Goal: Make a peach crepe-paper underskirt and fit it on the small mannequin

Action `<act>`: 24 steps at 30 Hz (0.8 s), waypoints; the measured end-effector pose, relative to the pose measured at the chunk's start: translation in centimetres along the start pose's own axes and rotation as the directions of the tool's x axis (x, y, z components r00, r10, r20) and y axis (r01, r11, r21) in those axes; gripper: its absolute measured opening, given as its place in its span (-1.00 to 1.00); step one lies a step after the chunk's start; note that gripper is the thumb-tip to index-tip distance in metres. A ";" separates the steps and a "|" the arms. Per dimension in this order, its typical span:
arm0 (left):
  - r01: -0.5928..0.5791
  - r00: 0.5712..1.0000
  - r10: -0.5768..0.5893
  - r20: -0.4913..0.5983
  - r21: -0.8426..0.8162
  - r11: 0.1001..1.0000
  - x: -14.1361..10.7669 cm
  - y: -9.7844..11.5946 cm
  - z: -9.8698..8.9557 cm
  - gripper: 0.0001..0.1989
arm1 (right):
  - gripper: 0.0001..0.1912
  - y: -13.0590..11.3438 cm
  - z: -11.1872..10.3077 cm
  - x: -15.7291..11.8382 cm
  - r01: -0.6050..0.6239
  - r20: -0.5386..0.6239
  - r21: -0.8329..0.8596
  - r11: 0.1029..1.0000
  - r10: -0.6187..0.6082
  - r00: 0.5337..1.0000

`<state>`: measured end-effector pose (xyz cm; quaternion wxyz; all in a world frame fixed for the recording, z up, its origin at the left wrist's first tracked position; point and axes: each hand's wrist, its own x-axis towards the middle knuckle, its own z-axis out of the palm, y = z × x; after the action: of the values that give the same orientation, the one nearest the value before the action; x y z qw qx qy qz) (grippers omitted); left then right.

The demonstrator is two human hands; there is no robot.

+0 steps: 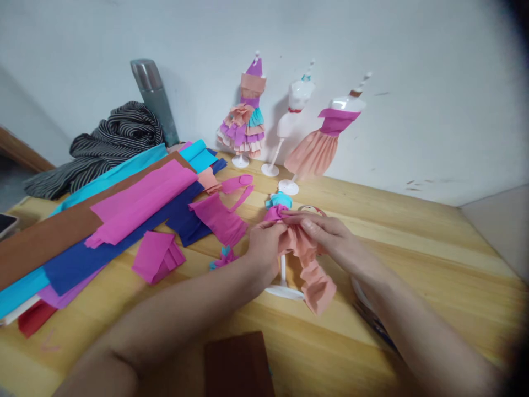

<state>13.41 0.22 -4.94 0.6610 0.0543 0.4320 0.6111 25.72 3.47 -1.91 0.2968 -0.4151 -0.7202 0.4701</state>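
Note:
A small dress form on a white stand (285, 291) is upright in front of me, with turquoise paper (280, 199) at its top and magenta paper (276, 213) below that. My left hand (265, 245) pinches the gathered peach crepe paper (318, 286) at the form's waist. On the right side, my right hand (326, 229) presses the same peach paper with its fingers held together. The paper's ruffled end hangs down to the right of the stand. Both hands hide part of the form's body.
Three dress forms, one in a tiered dress (242, 129), stand by the wall. Crepe paper rolls (144, 201), a striped cloth (119, 135) and a bottle (155, 96) lie or stand at left. Magenta pieces (158, 257) and a dark brown item (238, 365) are nearer.

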 end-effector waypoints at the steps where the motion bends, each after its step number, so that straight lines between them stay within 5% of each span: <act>1: 0.009 1.000 -0.009 0.000 0.001 1.000 0.0 0.0 0.1 -0.89 | -0.56 0.0 0.0 0.0 -0.007 -0.005 0.011 1.000 0.007 1.000; 18: 0.015 0.999 -0.018 -0.036 -0.085 0.996 -0.3 0.6 0.9 -0.89 | -0.67 0.7 -0.3 -0.1 0.070 0.041 -0.010 0.997 -0.070 0.997; 24: 0.000 0.999 -0.003 -0.045 -0.066 0.998 -0.2 0.4 0.6 -0.88 | -0.64 1.1 -0.6 -0.1 0.167 0.087 -0.172 0.971 -0.154 0.984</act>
<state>13.54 0.43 -4.23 0.6532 0.0181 0.4263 0.6256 26.62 3.92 -2.67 0.2687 -0.3630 -0.8011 0.3928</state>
